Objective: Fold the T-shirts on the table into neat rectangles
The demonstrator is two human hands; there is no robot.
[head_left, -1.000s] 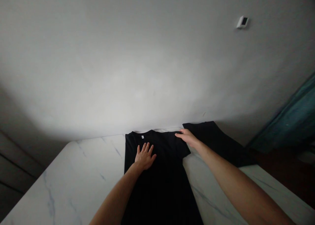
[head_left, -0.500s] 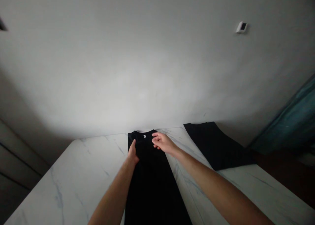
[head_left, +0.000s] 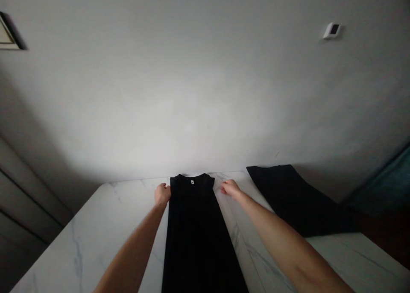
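Observation:
A long black garment (head_left: 195,233) with a neckline and a small white label (head_left: 192,182) lies flat, its neck end toward the wall. It looks like a shirt. My left hand (head_left: 162,194) is closed, its fingers curled right against the garment's left edge below the shoulder. Whether cloth is between those fingers is hidden. Off the right shoulder, my right hand (head_left: 230,188) has its fingers curled together just above the table, with a gap between it and the cloth. The garment's lower end runs out of view at the bottom.
A second black cloth piece (head_left: 297,199) lies flat on the right of the white marbled table (head_left: 105,237). The table's back edge meets a grey wall, which bears a small white device (head_left: 332,30) and a framed picture (head_left: 9,39).
Both hands have moved apart, off the garment's upper part to its two sides. Its right shoulder now spreads outward. The camera view has shifted slightly.

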